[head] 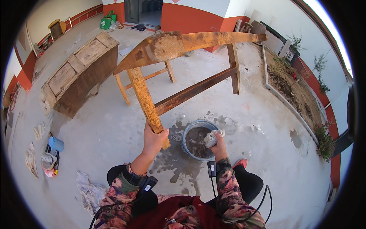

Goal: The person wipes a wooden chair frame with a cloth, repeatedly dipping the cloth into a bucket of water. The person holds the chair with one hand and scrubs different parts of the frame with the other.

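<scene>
My left hand (154, 135) grips the near leg of a wooden bench (206, 39), close to the leg's end. The bench's long top beam runs across the upper middle, tilted, with a rough pale patch near its left end; a dark rail joins two legs. My right hand (218, 145) holds a crumpled, whitish wet cloth (212, 138) over the right side of a round blue-grey bucket (187, 148). Murky, dark water (197, 137) fills part of the bucket. Whether the cloth touches the water I cannot tell.
A wooden cabinet (87, 77) lies at the left. Further left are a blue plastic container (56, 144) and cloths. A white rag (89, 191) lies near my left knee. Wet patches surround the bucket. A low kerb (288, 107) edges the soil bed at right.
</scene>
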{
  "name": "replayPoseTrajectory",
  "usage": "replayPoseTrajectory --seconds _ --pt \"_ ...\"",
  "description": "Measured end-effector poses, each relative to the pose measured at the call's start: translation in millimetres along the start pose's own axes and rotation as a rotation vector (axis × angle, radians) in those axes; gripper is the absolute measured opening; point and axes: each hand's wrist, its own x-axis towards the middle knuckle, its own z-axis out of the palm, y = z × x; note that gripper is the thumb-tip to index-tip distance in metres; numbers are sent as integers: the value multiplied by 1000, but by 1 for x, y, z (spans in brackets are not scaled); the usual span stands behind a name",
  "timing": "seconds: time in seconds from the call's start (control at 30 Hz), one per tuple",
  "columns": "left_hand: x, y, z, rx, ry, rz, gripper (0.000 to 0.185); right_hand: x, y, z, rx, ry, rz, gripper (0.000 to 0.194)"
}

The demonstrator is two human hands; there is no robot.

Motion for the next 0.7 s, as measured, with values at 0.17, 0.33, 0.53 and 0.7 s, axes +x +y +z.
replayPoseTrajectory --seconds 0.17,0.33,0.53,0.7 --pt "2 -2 -1 -20 -1 31 44 -70 -68 157 -207 -301 -448 60" --pt "1 0 0 -16 21 17 47 -132 -64 291 -442 -531 -730 78" --pt "4 0 6 -40 11 237 52 -126 2 330 -1150 -431 -1305 81" --pt "-3 -11 -1 -7 -8 -14 52 -61 -28 291 -1178 -240 -1456 72"
